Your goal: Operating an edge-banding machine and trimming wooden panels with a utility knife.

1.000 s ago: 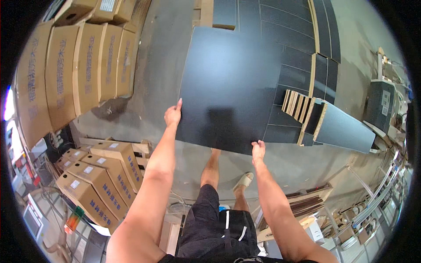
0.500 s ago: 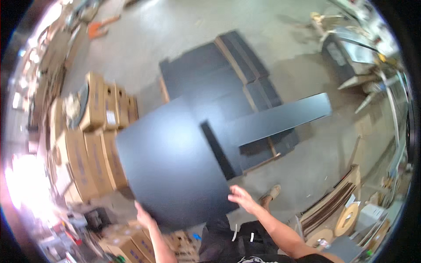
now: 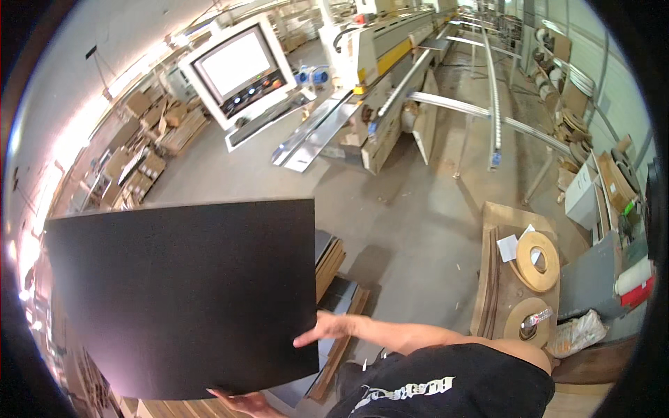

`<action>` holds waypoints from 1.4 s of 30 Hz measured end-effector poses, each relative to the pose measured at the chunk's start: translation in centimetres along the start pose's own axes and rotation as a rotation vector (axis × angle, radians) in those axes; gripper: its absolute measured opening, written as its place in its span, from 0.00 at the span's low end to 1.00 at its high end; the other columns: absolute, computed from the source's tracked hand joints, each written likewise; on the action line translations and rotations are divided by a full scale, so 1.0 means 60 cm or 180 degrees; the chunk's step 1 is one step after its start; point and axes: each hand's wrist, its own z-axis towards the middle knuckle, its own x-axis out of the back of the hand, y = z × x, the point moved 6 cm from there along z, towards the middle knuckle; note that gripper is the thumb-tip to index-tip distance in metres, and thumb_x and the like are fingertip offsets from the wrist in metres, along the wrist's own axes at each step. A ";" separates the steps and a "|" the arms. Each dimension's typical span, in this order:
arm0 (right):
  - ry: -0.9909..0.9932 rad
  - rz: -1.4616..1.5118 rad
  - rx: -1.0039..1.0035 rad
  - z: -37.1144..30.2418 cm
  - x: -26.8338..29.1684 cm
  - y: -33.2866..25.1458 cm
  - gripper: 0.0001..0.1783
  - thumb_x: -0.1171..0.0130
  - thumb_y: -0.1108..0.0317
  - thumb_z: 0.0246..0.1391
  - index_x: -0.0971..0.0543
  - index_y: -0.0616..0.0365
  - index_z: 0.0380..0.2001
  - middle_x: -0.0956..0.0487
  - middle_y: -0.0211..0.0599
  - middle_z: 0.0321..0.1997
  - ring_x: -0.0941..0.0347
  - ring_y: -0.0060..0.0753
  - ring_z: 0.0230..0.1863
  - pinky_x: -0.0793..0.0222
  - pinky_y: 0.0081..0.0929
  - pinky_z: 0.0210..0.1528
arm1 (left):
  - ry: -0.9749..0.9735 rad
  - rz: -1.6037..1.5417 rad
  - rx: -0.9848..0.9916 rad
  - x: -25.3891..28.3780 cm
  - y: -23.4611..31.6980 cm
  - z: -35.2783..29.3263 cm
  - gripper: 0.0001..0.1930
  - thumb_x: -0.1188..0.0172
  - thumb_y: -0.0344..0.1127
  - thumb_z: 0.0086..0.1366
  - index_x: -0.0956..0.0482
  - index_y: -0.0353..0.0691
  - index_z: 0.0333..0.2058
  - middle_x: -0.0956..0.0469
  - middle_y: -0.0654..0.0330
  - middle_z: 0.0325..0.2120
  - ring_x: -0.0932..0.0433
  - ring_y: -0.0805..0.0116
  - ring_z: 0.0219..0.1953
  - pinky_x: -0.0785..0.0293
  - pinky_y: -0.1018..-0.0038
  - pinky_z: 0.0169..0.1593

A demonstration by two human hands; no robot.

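A large flat black panel [image 3: 185,299] stands tilted up in front of me and fills the lower left. My right hand [image 3: 326,329] is closed on its right edge, the thumb lying over the near face and the other fingers behind. At the bottom edge my left hand [image 3: 244,403] grips the panel from below; most of its fingers are hidden. Behind the panel, to the right, part of a stack of boards [image 3: 329,265] shows beside a wooden pallet beam [image 3: 339,346].
Ahead is a long machine [image 3: 390,59] with a control screen [image 3: 233,63] on its left and metal support rails [image 3: 453,104] on its right. A cardboard-topped surface [image 3: 493,219] at right bears edge-band rolls [image 3: 538,261] and a plastic bottle [image 3: 536,318]. Boxes [image 3: 139,174] line the far left.
The panel has been raised from nearly flat to steeply tilted and moved left, with both hands still on it. My view has swung up and right, bringing the machine into sight.
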 end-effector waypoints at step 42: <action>0.2700 0.2830 0.1751 -0.080 1.431 -0.337 0.33 0.67 0.41 0.66 0.33 0.53 0.61 0.31 0.34 0.62 0.34 0.40 0.61 0.37 0.41 0.62 | 0.0695 -0.0656 0.2371 -0.675 -1.091 -0.056 0.07 0.43 0.23 0.62 0.23 0.30 0.39 0.20 0.53 0.40 0.22 0.62 0.45 0.26 0.67 0.56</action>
